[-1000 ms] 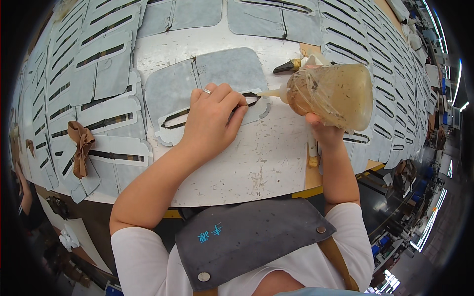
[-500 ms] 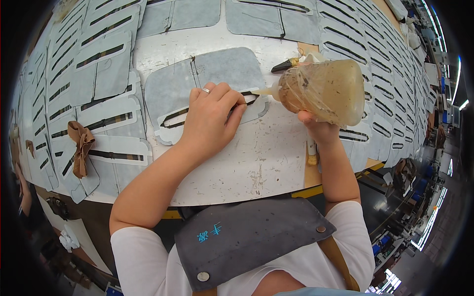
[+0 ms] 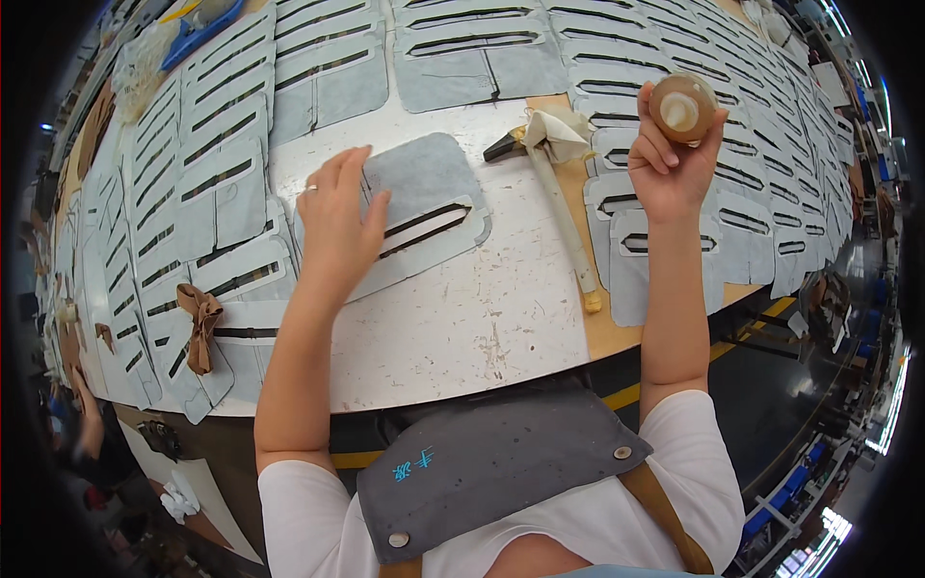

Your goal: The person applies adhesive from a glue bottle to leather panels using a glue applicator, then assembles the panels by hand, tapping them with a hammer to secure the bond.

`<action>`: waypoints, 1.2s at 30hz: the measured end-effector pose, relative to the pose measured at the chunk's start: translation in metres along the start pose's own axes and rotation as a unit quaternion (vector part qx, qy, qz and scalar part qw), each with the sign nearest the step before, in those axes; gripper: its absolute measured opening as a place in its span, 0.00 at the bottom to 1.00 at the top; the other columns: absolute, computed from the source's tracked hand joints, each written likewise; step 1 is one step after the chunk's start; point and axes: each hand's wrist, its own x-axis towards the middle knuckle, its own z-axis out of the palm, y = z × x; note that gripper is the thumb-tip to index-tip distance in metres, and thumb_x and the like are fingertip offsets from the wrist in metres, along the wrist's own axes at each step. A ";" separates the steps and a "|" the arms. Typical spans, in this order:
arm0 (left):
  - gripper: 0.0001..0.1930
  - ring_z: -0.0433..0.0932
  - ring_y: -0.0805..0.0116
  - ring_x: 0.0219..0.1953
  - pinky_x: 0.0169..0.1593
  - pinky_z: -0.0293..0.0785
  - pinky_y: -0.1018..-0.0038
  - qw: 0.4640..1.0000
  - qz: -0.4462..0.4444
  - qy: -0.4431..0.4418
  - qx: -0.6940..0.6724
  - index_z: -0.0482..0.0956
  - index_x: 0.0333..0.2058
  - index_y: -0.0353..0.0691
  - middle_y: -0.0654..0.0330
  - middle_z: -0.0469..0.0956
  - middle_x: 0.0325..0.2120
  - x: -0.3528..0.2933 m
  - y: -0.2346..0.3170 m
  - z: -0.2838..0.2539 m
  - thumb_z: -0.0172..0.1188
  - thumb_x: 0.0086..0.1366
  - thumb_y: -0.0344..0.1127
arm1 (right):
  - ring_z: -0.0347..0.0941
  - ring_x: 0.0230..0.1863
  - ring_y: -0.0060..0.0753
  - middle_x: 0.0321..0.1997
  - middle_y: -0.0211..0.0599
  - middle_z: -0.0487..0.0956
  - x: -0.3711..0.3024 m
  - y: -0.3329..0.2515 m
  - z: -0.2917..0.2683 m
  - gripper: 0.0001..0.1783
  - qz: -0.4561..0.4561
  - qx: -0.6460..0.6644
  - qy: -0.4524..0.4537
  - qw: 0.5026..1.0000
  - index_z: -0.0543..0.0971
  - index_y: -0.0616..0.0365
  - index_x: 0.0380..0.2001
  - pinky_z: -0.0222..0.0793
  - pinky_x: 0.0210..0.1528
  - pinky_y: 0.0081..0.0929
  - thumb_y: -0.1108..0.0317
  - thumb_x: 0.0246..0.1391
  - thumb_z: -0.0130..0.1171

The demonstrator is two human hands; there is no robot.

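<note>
In my right hand [image 3: 671,173] is a brownish, translucent squeeze bottle [image 3: 682,108], raised over the panels at the right with its pale top facing me. My fingers wrap around its sides. On the white table lies a grey, round-cornered panel [image 3: 424,178]. A pale strip on it frames a long, dark-edged slot [image 3: 424,229]. Over the left part of this panel is my left hand [image 3: 339,217], with a ring on one finger. Its fingers are stretched and the thumb stands apart, with nothing held. Whether it touches the panel I cannot tell.
A hammer [image 3: 564,212] with a black head lies right of the panel, beside a crumpled white cloth [image 3: 559,133]. Rows of similar slotted panels [image 3: 482,72] cover the far side and both flanks. A knotted brown cloth [image 3: 200,328] rests at the left, a blue tray [image 3: 202,37] far left.
My right hand has lifted the bottle away from the slot, rightward and farther off, and tipped its nozzle upward. My left hand has let go of the slot's edge and moved left, fingers opening.
</note>
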 end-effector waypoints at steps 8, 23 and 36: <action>0.19 0.72 0.66 0.29 0.34 0.69 0.71 0.929 -0.205 -0.308 -0.013 0.74 0.41 0.32 0.55 0.75 0.28 0.045 -0.011 -0.044 0.64 0.55 0.38 | 0.55 0.14 0.17 0.50 0.52 0.75 -0.004 0.022 0.017 0.39 0.000 -0.092 0.053 0.994 0.69 0.67 0.48 0.52 0.16 0.14 0.36 0.54 0.55; 0.11 0.75 0.76 0.20 0.27 0.71 0.80 0.814 -0.265 -0.402 -0.325 0.77 0.36 0.33 0.60 0.78 0.23 -0.057 0.054 -0.076 0.53 0.69 0.36 | 0.65 0.19 0.18 0.47 0.46 0.79 -0.004 0.048 0.007 0.37 0.011 -0.253 0.054 0.966 0.73 0.56 0.48 0.58 0.18 0.14 0.34 0.50 0.59; 0.09 0.70 0.63 0.41 0.46 0.58 0.65 0.995 0.000 -0.068 -0.076 0.75 0.37 0.43 0.61 0.71 0.34 -0.011 0.026 0.024 0.62 0.58 0.31 | 0.75 0.37 0.30 0.42 0.34 0.78 -0.026 0.067 0.005 0.38 -0.013 -0.417 -0.036 0.908 0.69 0.56 0.51 0.73 0.33 0.30 0.39 0.48 0.65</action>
